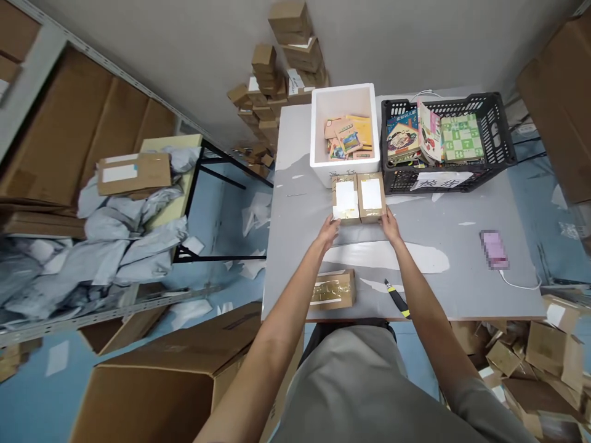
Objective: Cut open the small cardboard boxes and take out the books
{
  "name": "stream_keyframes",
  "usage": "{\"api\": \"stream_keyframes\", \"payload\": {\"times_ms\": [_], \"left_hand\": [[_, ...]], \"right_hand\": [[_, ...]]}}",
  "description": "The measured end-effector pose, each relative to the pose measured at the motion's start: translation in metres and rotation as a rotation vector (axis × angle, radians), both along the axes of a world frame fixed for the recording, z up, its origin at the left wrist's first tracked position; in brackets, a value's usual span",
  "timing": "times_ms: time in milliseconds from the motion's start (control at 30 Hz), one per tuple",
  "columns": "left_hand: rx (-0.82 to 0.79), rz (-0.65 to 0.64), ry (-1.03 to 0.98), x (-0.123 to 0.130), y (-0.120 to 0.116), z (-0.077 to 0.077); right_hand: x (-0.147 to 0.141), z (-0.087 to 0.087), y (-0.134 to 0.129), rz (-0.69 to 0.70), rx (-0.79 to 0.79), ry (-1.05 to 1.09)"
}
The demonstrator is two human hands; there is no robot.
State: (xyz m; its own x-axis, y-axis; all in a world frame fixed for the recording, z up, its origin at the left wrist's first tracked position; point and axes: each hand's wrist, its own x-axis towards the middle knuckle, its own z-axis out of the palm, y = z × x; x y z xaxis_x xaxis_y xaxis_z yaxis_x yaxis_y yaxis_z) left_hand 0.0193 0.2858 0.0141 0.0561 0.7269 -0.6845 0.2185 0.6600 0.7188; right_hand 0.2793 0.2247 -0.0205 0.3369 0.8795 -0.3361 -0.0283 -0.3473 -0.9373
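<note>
1. Hands first: I see my left hand [329,232] and right hand [390,225] reaching out over the grey desk [462,258], each touching the near end of a pair of small cardboard boxes.
2. The left box [345,198] and the right box [370,195] lie side by side, touching, each with a white label on top. They sit toward the far edge of the desk, just in front of the white foam bin [344,98].
3. My left grip rests with its fingers spread loosely against the near left corner of the left box; my right grip does the same at the near right corner of the right box. Neither closes around anything; they flank the pair.
4. A black crate [501,132] of picture books stands beside the foam bin at the far right.
5. Near the front edge lie a third taped box [333,289] and a yellow-tipped cutter [397,298]; a blurred pink device [494,249] lies toward the right edge.
</note>
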Motion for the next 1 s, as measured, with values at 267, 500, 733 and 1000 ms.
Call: {"api": "stream_keyframes", "payload": {"times_ms": [267,500,733,1000], "left_hand": [[0.019,-0.043,-0.043,-0.011,0.003,0.005],[0.063,-0.027,-0.032,-0.039,-0.009,0.000],[0.123,0.024,0.011,-0.082,-0.012,-0.004],[0.206,0.009,0.031,-0.121,0.002,-0.009]], "right_hand": [[0.001,0.003,0.003,-0.022,-0.115,0.007],[-0.024,0.008,-0.007,-0.024,-0.195,-0.009],[-0.078,0.017,-0.012,-0.028,-0.235,-0.030],[-0.124,0.029,-0.005,-0.069,-0.259,-0.036]]}}
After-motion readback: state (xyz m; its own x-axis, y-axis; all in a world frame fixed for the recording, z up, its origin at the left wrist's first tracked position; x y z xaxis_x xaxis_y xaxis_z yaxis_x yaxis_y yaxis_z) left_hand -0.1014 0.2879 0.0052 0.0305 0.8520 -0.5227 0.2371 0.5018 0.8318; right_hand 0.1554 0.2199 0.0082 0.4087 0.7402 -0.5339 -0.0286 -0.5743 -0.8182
